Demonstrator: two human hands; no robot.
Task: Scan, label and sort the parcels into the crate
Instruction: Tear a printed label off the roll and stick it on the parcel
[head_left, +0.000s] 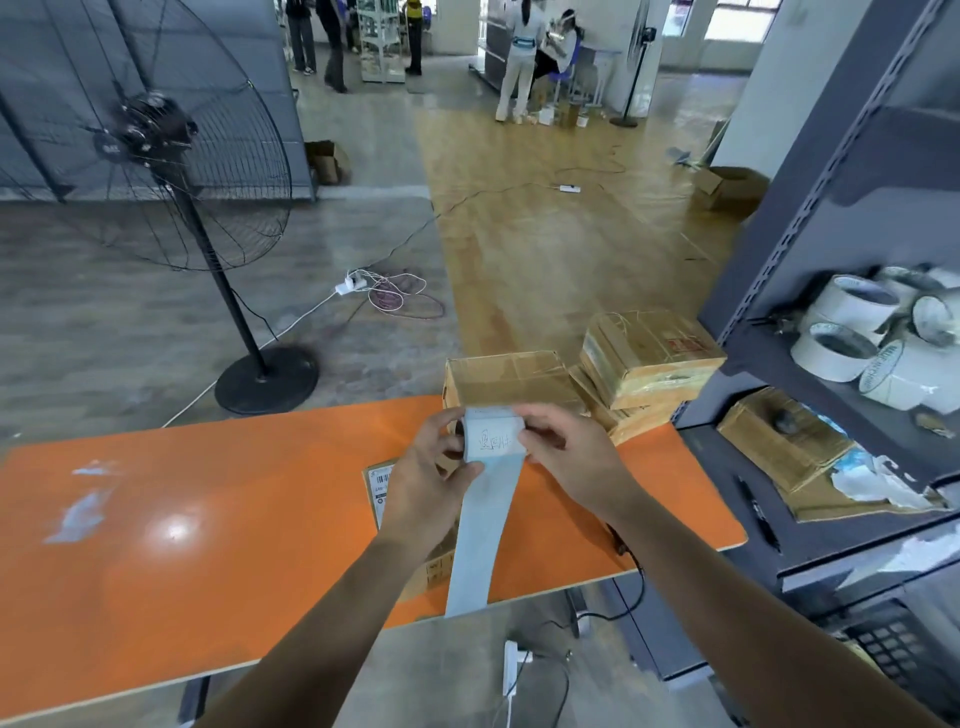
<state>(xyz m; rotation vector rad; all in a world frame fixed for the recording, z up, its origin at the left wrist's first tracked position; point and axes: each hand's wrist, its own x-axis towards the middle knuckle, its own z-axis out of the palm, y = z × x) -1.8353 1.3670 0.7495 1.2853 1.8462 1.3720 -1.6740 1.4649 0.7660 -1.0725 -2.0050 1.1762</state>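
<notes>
two hands meet over the orange table (156, 519) in the head view. between them is a label roll (493, 434) with handwriting on its outermost label, held up clear of the tabletop. the left hand (431, 483) has its fingers curled round the roll's left end, with the thumb on the pale backing strip (475, 551) that hangs down past the near table edge. the right hand (566, 457) grips the roll's right end, fingers wrapped over it. directly below the hands a flat parcel (379, 488) lies on the table, largely covered by the left wrist and the strip, with a printed barcode patch showing at its left corner. a brown carton (511, 376) sits at the far edge just behind the roll. stacked cartons (649, 358) stand beside it against the grey shelving (779, 260), where tape rolls (847, 322) are piled. i cannot pick out the crate with any certainty.

the step looks like peeling a label for the parcel underneath. to do it well, i would steady the roll with the right hand, lift one corner of the label with the left thumb, and draw it off slowly so it neither curls nor sticks to itself. it should then go flat on bare cardboard, beside the barcode and not over it.
</notes>
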